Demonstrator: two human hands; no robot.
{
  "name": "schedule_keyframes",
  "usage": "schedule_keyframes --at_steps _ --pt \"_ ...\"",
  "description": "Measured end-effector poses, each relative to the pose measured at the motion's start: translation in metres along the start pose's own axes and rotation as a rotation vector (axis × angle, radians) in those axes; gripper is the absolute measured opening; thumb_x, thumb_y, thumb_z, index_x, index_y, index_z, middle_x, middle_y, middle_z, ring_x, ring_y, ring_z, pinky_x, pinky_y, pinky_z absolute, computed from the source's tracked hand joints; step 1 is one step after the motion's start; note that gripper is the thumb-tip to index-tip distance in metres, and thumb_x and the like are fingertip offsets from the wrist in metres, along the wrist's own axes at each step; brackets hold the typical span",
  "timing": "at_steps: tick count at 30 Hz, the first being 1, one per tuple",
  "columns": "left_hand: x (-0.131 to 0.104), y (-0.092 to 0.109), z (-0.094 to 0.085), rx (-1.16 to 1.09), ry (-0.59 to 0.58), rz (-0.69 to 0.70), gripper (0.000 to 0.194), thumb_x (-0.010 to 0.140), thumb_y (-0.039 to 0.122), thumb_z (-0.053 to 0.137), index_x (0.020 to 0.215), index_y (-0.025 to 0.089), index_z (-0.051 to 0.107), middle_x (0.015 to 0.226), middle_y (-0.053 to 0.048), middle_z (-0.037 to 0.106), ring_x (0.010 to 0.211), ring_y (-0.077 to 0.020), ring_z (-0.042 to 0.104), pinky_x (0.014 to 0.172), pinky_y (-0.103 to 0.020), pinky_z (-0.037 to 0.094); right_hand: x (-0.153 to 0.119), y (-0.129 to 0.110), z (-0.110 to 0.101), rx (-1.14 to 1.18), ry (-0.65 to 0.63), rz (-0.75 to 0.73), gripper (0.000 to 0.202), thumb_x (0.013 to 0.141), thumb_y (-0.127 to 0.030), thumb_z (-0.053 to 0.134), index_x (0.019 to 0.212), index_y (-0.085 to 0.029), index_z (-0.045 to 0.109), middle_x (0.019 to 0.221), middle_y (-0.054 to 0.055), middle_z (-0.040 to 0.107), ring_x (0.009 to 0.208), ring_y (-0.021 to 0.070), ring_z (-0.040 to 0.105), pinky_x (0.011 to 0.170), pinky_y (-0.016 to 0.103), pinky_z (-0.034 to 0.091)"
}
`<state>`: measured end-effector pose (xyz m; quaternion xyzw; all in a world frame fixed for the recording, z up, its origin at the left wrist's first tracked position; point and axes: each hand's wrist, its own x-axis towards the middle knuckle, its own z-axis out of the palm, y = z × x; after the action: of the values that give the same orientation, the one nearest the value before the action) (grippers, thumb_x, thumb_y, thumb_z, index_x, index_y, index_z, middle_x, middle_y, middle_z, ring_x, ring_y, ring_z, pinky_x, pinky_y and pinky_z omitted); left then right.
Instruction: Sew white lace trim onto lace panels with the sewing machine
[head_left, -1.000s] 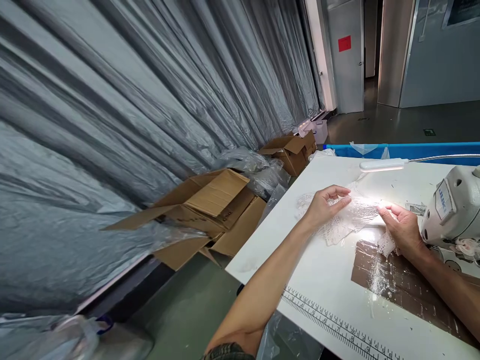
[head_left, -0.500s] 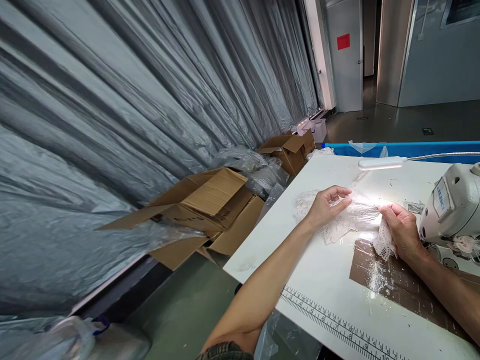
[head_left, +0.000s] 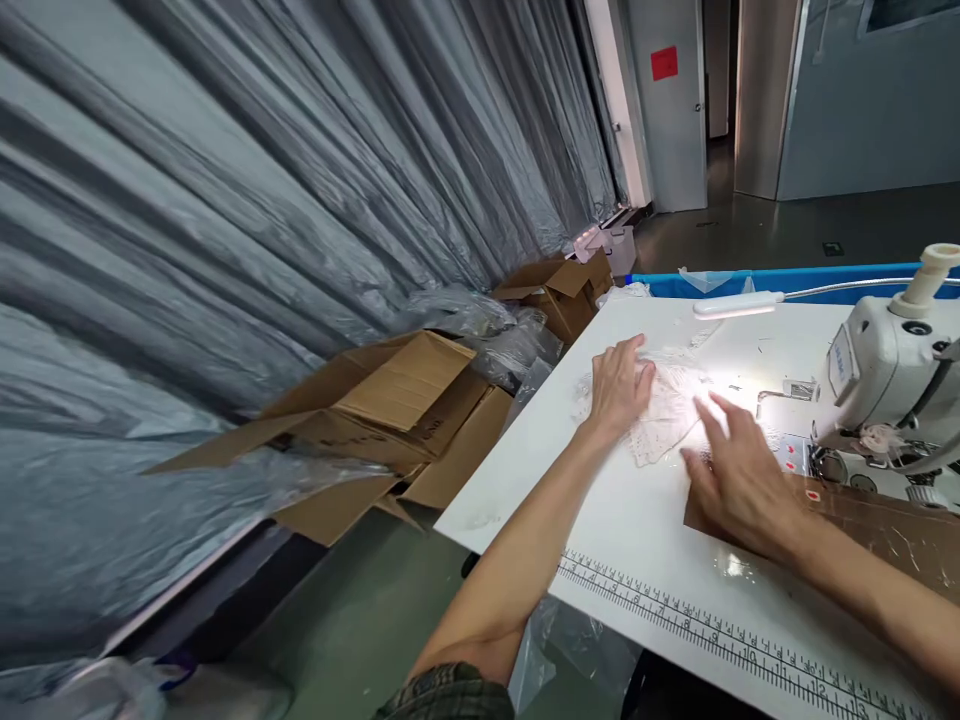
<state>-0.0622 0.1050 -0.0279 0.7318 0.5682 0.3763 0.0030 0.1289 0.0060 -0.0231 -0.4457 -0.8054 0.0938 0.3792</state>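
White lace lies bunched on the white sewing table under bright light. My left hand rests over the left part of the lace, fingers stretched out, hiding some of it. To the right, my right hand is open with its fingers spread, close to the lace's right edge and above a brown sheet. Nothing shows in its grasp. Beyond that hand stands a white sewing machine, with a small pale bunch of material at its lower front.
A lamp on a bendable neck reaches over the table's far side. A printed ruler runs along the near edge. Open cardboard boxes and clear plastic lie left of the table, beside a grey curtain.
Both hands have opened. The lace that was stretched between them now lies on the table. My right hand has moved left, and the view has shifted right, showing more of the sewing machine.
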Motion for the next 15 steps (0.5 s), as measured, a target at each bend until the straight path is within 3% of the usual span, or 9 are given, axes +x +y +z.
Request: schedule_keyframes --at_steps 4,6,8,10,13,15 --pt "-0.009 0.015 0.005 0.038 -0.018 0.266 0.033 0.095 0.022 0.050 0.127 0.018 0.055 0.135 -0.014 0.060 0.118 -0.0290 0.056 0.099 -0.044 0.038 -0.045 -0.016 -0.025 -0.032 -0.188 -0.260 0.032 0.093 -0.014 0.042 0.116 -0.013 0.063 0.117 0.020 0.065 0.100 0.0288 0.064 0.080 0.046 0.059" --pt "-0.013 0.030 0.009 0.002 -0.120 0.382 0.029 0.098 0.023 0.047 0.125 0.019 0.057 0.129 -0.012 0.064 0.116 -0.0275 0.057 0.099 -0.043 0.038 -0.070 -0.004 -0.046 0.016 -0.232 -0.231 0.032 0.092 -0.012 0.042 0.113 -0.018 0.066 0.109 0.015 0.069 0.091 0.0243 0.068 0.077 0.041 0.060" --pt "-0.012 0.044 0.015 -0.027 -0.257 0.469 0.027 0.099 0.023 0.043 0.120 0.019 0.059 0.122 -0.011 0.067 0.113 -0.0257 0.059 0.101 -0.042 0.037 -0.090 0.022 -0.070 0.070 -0.195 -0.045 0.031 0.093 -0.018 0.044 0.111 -0.024 0.068 0.110 0.010 0.070 0.088 0.0214 0.070 0.072 0.035 0.061" --pt "-0.005 0.052 0.023 -0.022 -0.390 0.500 0.026 0.100 0.022 0.039 0.112 0.018 0.062 0.115 -0.011 0.067 0.108 -0.0250 0.060 0.102 -0.042 0.035 -0.099 0.055 -0.094 0.101 -0.127 0.169 0.022 0.090 -0.029 0.053 0.097 -0.028 0.074 0.102 0.009 0.074 0.086 0.0246 0.072 0.072 0.038 0.060" --pt "0.010 0.053 0.034 0.001 -0.565 0.422 0.018 0.096 0.027 0.050 0.089 0.017 0.064 0.098 -0.010 0.066 0.093 -0.0255 0.059 0.098 -0.046 0.034 -0.090 0.097 -0.114 0.081 0.058 0.680 0.008 0.075 -0.030 0.068 0.076 -0.026 0.075 0.079 0.010 0.075 0.068 0.0258 0.070 0.062 0.039 0.056" --pt "0.018 0.049 0.037 -0.067 -0.658 0.343 0.016 0.087 0.026 0.064 0.075 0.017 0.061 0.083 -0.006 0.061 0.082 -0.0233 0.058 0.096 -0.047 0.033 -0.078 0.110 -0.118 0.145 0.205 0.855 0.012 0.082 -0.032 0.069 0.074 -0.023 0.073 0.075 0.012 0.073 0.070 0.0247 0.069 0.063 0.037 0.056"
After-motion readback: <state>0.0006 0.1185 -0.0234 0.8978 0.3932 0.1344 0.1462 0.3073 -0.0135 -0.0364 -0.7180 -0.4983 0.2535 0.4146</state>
